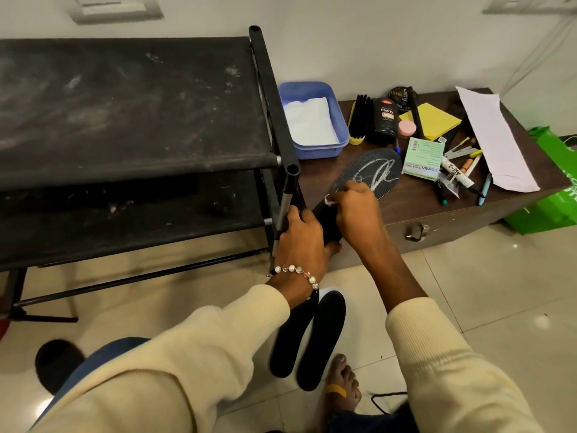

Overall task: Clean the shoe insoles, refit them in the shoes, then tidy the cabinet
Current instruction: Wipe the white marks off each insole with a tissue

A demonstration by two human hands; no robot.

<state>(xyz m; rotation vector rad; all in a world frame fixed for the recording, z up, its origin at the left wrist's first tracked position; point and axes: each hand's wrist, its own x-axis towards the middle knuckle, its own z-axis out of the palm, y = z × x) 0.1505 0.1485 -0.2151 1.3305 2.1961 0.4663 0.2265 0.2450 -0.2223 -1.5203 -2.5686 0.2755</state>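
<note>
L hand (301,234): grips heel of dark chalk-scribbled foam insole (371,171), mid-frame.
R hand (354,207): pinches white wipe (328,200); imo scrub w/ short strokes.

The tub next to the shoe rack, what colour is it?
Blue tub, seen in the head view.

Insole (368,170) heel hidden under both hands; green bag (555,195) cropped
</note>
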